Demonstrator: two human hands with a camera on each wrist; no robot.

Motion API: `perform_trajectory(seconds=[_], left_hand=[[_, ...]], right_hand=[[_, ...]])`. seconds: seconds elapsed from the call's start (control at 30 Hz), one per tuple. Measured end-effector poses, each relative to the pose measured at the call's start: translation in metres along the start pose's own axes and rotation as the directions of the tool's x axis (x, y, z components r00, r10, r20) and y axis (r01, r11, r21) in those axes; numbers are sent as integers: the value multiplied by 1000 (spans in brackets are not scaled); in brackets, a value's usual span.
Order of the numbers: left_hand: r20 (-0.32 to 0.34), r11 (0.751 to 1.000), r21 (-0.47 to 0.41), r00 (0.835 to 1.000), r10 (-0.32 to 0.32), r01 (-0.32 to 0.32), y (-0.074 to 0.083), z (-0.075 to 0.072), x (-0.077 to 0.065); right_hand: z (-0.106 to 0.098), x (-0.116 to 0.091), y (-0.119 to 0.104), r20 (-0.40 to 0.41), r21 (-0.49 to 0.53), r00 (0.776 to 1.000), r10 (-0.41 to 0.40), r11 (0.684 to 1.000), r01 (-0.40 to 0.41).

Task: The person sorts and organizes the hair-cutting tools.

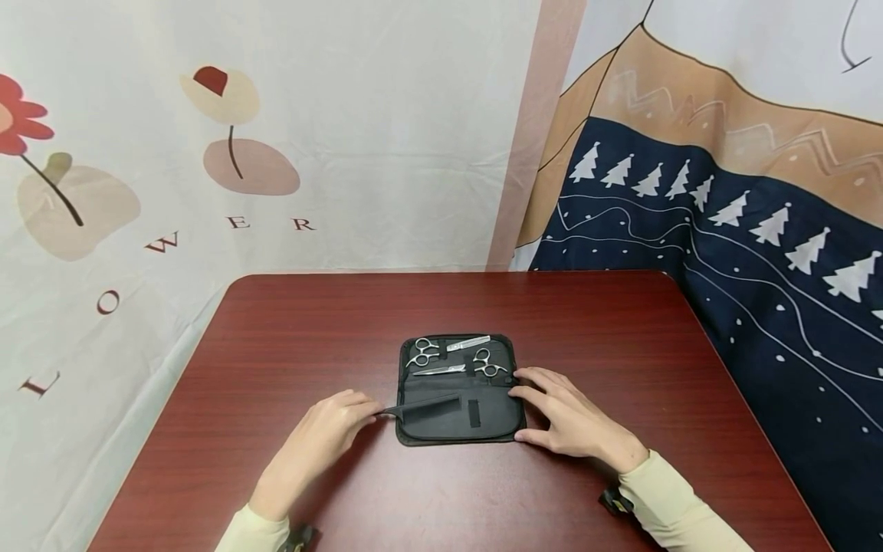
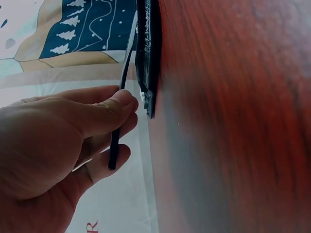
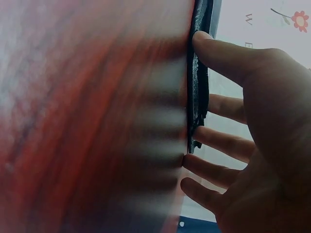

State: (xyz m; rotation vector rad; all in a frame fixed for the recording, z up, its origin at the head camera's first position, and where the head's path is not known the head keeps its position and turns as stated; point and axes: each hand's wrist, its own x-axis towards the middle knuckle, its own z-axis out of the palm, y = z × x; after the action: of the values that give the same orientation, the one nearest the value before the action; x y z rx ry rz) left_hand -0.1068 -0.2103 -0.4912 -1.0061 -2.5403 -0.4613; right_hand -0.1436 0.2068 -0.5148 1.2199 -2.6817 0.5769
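A black zip case [image 1: 493, 425] lies unfolded flat on the table. My left hand [image 1: 331, 422] is at its left edge and pinches the handle end of a black comb [image 1: 431, 405] between thumb and fingers. The comb reaches over the lower half of the case, angled slightly up to the right. In the left wrist view the comb [image 2: 114, 150] shows edge-on, raised at the hand's end. My right hand [image 1: 572, 418] rests at the right edge of the case, fingers spread, with thumb and fingertips on the border. Two silver pairs of scissors [image 1: 490, 369] sit under straps in the upper half.
The reddish-brown wooden table [image 1: 310, 322] has rounded far corners. Behind it hang a pale curtain [image 1: 386, 153] with flower prints and a navy cloth [image 1: 759, 322] with white trees. A dark wrist device [image 1: 615, 501] sits below the right sleeve.
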Motion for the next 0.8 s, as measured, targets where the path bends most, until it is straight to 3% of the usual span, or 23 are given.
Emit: perform_trajectory(seconds=[0.43, 0.8], left_hand=[[44, 990, -137, 998, 47, -41, 5, 3, -1], [69, 978, -203, 995, 70, -54, 7, 3, 2]], right_hand=[[-2, 1, -2, 27, 12, 999, 21, 1000, -21], [0, 1, 0, 11, 10, 1000, 13, 1000, -13]])
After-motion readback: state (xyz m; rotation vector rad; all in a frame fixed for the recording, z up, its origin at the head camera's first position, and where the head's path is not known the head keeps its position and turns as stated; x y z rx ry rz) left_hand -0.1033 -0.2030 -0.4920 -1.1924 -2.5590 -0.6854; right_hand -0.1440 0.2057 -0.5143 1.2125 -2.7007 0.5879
